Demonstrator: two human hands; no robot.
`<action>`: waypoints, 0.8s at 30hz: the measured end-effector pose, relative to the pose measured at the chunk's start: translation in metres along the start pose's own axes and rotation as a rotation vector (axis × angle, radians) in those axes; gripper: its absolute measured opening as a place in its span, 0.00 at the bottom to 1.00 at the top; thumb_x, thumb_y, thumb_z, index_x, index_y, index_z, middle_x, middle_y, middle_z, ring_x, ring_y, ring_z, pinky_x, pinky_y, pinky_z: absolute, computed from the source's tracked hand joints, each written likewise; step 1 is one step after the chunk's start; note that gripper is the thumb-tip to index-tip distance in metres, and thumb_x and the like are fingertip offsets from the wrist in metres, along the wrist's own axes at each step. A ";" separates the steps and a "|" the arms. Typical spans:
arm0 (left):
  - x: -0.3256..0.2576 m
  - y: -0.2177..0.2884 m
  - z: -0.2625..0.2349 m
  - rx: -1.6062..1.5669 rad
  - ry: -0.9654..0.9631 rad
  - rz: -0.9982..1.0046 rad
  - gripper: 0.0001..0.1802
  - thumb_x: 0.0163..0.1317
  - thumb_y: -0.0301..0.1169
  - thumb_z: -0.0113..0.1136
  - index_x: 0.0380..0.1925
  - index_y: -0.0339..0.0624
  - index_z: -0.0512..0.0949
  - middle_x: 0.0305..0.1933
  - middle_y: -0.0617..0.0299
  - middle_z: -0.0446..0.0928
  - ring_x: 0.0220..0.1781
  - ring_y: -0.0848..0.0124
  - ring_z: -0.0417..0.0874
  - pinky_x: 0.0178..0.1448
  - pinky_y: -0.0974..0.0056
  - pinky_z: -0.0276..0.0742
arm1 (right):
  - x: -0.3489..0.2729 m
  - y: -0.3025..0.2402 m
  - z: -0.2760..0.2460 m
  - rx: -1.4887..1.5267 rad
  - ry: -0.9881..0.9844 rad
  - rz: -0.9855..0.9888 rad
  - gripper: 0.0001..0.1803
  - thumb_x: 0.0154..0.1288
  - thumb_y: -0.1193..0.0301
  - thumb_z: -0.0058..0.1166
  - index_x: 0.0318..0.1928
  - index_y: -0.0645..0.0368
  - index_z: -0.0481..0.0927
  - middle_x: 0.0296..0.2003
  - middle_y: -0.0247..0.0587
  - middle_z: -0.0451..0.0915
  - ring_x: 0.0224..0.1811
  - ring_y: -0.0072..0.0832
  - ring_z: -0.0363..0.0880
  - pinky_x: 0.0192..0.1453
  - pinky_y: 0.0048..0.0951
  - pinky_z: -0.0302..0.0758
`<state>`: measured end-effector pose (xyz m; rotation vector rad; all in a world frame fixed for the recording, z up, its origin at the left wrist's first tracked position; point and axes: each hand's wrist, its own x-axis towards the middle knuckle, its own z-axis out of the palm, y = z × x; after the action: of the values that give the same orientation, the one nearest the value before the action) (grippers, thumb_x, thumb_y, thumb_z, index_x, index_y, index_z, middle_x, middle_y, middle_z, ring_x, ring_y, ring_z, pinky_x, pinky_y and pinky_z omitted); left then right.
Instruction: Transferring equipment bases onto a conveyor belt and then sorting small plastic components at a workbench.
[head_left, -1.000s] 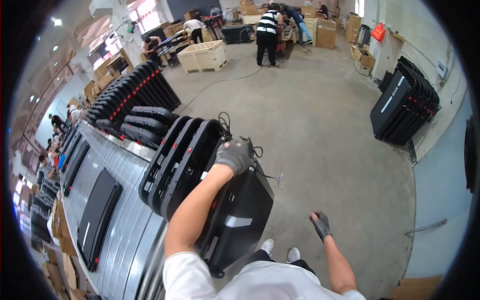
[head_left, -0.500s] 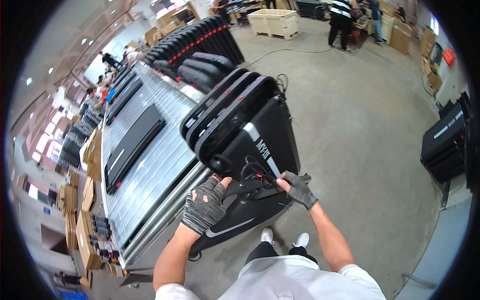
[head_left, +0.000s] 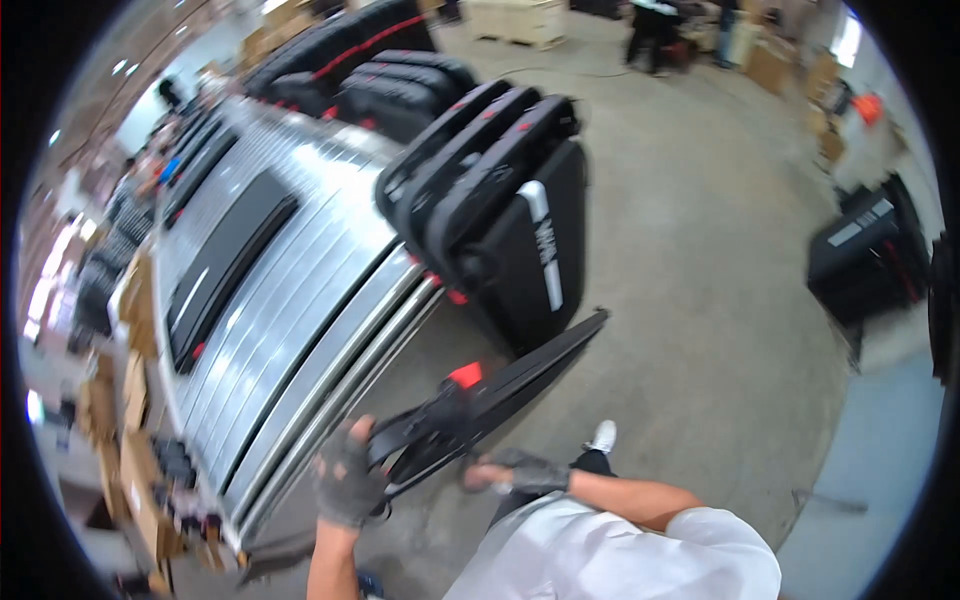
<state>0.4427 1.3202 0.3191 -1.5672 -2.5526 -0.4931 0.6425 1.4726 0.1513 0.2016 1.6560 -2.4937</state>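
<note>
A flat black panel-shaped unit (head_left: 520,385) with a red part (head_left: 466,375) on it hangs tilted in front of me. My left hand (head_left: 350,480), in a grey glove with torn knuckles, is closed round its near left end. My right hand (head_left: 518,470), also gloved, is low by the unit's underside and smeared by motion, so its grip is unclear. Just beyond, several similar black units (head_left: 555,235) lean upright in a row at the end of a metal roller conveyor (head_left: 300,290).
One black unit (head_left: 235,265) lies flat on the conveyor, with more black units (head_left: 395,95) standing behind. Cardboard boxes (head_left: 140,470) line the left side. To the right, black units (head_left: 865,250) are stacked. A wooden crate (head_left: 515,22) and people (head_left: 650,35) are far off.
The panel-shaped unit has swung down and left, tilting away from the standing row. My left hand has moved down with it; my right hand has left the cable area and dropped toward my body.
</note>
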 end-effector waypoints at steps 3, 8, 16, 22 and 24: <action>-0.087 -0.116 0.023 -0.087 0.125 -0.085 0.28 0.46 0.33 0.68 0.51 0.42 0.75 0.44 0.50 0.80 0.50 0.49 0.79 0.47 0.49 0.76 | 0.068 0.043 0.030 -0.111 0.094 -0.106 0.22 0.70 0.51 0.51 0.44 0.59 0.81 0.39 0.34 0.81 0.44 0.22 0.78 0.48 0.26 0.75; -0.125 -0.155 -0.002 0.144 -0.231 -0.200 0.09 0.60 0.33 0.53 0.37 0.41 0.75 0.23 0.54 0.73 0.21 0.55 0.74 0.25 0.54 0.70 | 0.078 0.094 -0.032 -0.343 0.559 -0.027 0.20 0.57 0.58 0.62 0.43 0.60 0.80 0.35 0.39 0.82 0.43 0.31 0.80 0.47 0.32 0.75; -0.157 -0.218 -0.009 0.321 -0.287 -0.067 0.15 0.47 0.29 0.61 0.38 0.49 0.77 0.35 0.53 0.79 0.32 0.53 0.82 0.33 0.51 0.77 | 0.103 0.162 -0.142 -1.410 0.793 0.237 0.37 0.52 0.66 0.56 0.64 0.59 0.66 0.62 0.54 0.69 0.66 0.48 0.67 0.67 0.47 0.66; -0.203 -0.266 0.003 0.441 -0.374 -0.140 0.14 0.56 0.31 0.53 0.43 0.45 0.76 0.33 0.52 0.77 0.28 0.53 0.79 0.30 0.50 0.73 | 0.133 0.169 -0.199 -1.664 0.192 0.200 0.29 0.55 0.65 0.55 0.61 0.48 0.71 0.59 0.48 0.72 0.63 0.45 0.71 0.64 0.49 0.68; -0.206 -0.271 0.014 0.437 -0.385 -0.084 0.10 0.59 0.32 0.51 0.39 0.42 0.76 0.23 0.54 0.76 0.21 0.55 0.77 0.25 0.52 0.70 | 0.135 0.194 -0.217 -1.625 0.200 0.315 0.28 0.47 0.64 0.56 0.54 0.50 0.77 0.52 0.46 0.78 0.58 0.46 0.74 0.62 0.46 0.70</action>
<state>0.2995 1.0370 0.1944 -1.5056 -2.7414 0.3817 0.5540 1.5923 -0.1325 0.4132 2.7532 -0.4106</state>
